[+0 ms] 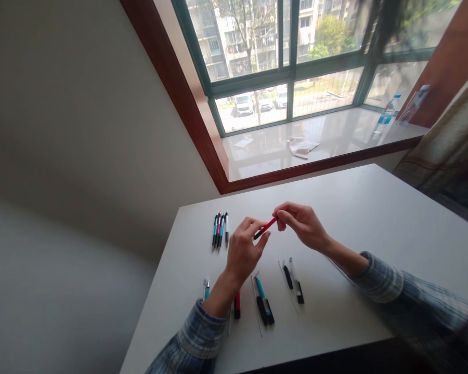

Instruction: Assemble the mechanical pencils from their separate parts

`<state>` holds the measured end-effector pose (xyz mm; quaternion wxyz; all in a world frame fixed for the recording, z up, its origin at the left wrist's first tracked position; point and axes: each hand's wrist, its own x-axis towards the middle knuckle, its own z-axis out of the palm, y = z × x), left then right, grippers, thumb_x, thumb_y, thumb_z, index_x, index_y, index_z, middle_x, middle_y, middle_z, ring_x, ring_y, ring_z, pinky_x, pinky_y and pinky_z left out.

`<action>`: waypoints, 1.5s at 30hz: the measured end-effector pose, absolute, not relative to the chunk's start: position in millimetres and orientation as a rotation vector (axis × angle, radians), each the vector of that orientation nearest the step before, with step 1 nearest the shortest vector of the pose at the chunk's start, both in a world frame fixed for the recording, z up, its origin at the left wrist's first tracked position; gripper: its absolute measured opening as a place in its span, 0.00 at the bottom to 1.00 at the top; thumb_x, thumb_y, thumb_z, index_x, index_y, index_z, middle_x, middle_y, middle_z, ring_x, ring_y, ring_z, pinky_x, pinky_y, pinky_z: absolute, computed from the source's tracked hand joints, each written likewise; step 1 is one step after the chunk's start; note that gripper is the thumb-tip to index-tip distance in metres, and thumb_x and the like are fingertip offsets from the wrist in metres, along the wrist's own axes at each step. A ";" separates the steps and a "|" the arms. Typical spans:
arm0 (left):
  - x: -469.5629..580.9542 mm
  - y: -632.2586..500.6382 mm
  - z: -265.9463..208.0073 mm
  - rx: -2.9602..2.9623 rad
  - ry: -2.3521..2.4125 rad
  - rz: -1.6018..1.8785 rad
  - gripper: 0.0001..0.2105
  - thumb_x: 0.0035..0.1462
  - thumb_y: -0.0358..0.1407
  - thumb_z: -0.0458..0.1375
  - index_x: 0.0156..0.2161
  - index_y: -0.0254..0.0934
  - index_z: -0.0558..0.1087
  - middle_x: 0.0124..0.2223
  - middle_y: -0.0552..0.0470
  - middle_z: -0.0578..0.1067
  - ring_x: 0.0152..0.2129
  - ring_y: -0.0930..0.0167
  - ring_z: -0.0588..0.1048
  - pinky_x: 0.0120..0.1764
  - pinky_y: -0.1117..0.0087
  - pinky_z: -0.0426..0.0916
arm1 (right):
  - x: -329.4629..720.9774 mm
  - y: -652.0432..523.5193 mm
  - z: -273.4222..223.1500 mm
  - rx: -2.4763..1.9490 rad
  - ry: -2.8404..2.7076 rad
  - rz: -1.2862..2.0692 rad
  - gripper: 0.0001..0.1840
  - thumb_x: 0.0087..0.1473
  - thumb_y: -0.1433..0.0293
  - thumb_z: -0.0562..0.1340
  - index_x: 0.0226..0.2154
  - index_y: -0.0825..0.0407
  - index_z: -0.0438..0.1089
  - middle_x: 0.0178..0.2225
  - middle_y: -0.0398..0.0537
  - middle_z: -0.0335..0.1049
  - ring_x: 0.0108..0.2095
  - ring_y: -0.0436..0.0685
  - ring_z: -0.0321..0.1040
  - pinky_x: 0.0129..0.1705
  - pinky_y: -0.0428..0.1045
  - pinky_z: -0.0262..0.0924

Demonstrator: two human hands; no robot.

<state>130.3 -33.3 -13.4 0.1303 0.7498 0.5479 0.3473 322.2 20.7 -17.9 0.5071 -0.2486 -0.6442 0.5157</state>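
Above the white table, a red pen point(271, 223) with a black end slants between my two hands. My left hand point(245, 248) pinches its lower, black end between thumb and fingers. Its upper right end sits in the closed fingertips of my right hand point(299, 222). Below the hands lie pen parts in groups: a teal barrel point(260, 286) with black pieces and a thin refill, and a clear barrel point(294, 270) with black pieces and another refill. Another red pen part point(237, 305) is partly hidden by my left wrist.
Several pens point(219, 231) lie side by side at the table's left. A pen piece point(206, 289) lies near my left sleeve. Behind the white table point(351, 197), the window sill point(265, 156) holds a cloth point(302, 147), a paper and two bottles point(388, 114).
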 end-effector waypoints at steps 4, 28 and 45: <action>116.5 -26.9 -9.5 2.147 1.666 0.931 0.12 0.66 0.38 0.60 0.52 0.43 0.77 0.41 0.51 0.78 0.33 0.69 0.76 0.39 0.68 0.71 | 321.8 21.3 -20.0 -0.594 -1.616 1.305 0.20 0.64 0.58 0.65 0.53 0.51 0.71 0.31 0.45 0.77 0.32 0.54 0.74 0.37 0.50 0.71; 78.9 -7.3 -18.9 2.175 2.270 0.187 0.11 0.68 0.35 0.54 0.47 0.43 0.80 0.46 0.46 0.79 0.45 0.62 0.75 0.46 0.66 0.70 | 323.0 14.8 -16.3 -0.636 -2.070 1.094 0.09 0.63 0.69 0.63 0.41 0.52 0.79 0.34 0.46 0.81 0.33 0.52 0.76 0.38 0.47 0.70; 75.0 -20.4 10.4 2.080 2.329 0.379 0.14 0.68 0.38 0.53 0.52 0.44 0.78 0.44 0.49 0.79 0.40 0.65 0.77 0.42 0.68 0.69 | 325.3 13.4 -20.4 -0.685 -2.221 0.992 0.11 0.65 0.67 0.61 0.41 0.51 0.79 0.34 0.47 0.80 0.32 0.52 0.74 0.37 0.47 0.69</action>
